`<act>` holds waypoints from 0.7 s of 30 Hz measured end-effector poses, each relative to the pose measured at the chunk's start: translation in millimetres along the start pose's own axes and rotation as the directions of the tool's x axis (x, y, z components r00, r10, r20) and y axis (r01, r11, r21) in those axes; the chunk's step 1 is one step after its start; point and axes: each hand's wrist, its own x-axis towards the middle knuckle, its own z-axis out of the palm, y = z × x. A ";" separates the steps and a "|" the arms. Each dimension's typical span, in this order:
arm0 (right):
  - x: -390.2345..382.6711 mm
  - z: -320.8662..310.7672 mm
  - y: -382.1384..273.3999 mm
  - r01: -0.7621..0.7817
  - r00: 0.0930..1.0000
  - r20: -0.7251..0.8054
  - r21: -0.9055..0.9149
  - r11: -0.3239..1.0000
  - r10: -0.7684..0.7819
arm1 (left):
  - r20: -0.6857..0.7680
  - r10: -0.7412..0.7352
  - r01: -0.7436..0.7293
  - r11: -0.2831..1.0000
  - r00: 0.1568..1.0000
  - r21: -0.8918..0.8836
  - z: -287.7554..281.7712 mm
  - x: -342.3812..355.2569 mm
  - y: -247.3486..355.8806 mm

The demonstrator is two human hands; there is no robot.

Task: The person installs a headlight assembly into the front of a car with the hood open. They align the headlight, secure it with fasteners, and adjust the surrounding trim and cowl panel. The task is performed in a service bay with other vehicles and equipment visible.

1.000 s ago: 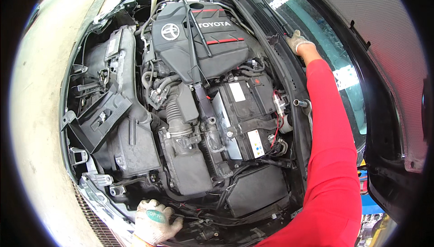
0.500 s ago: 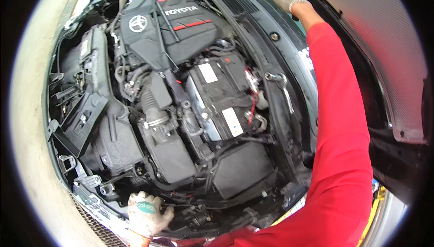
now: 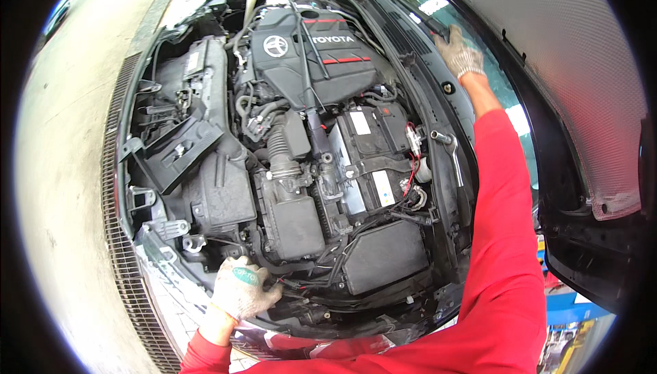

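My right hand (image 3: 462,56), gloved and at the end of an outstretched red sleeve, is at the base of the windscreen (image 3: 506,80), its bent fingers around something dark that I cannot make out. A socket wrench (image 3: 448,151) lies on the black cowl below it. My gloved left hand (image 3: 243,285) rests on the near edge of the engine bay, thumb and fingers apart, holding nothing visible. Between my hands are the black engine cover (image 3: 287,73) with red stripes and thin black rods lying across it, the battery (image 3: 366,169) and the air filter box (image 3: 294,230).
The raised bonnet (image 3: 561,73) with silvery lining hangs at the right. A loose-looking black plastic bracket (image 3: 171,162) sits at the left of the bay. A floor drain grate (image 3: 116,210) runs along the left outside the car. Blue and yellow equipment (image 3: 568,309) shows lower right.
My right hand reached farther up the windscreen half a second ago and has come back down a little. My left hand stays at the near edge. The whole view has shifted.
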 end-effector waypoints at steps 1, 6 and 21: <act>-11.6 -3.0 -3.4 0.014 0.999 -0.041 0.015 1.000 -0.013 | 0.001 -0.009 0.009 1.000 1.000 -0.007 -1.1 -0.6 -0.2; -82.7 -29.4 -27.7 0.035 0.996 -0.086 0.220 0.975 -0.016 | 0.116 -0.049 0.049 0.999 0.992 0.008 -5.6 -6.0 0.3; -278.2 19.3 -158.7 -0.177 0.984 0.119 0.525 0.832 0.134 | 0.156 -0.033 0.030 0.999 0.987 0.021 -1.7 -18.7 -4.7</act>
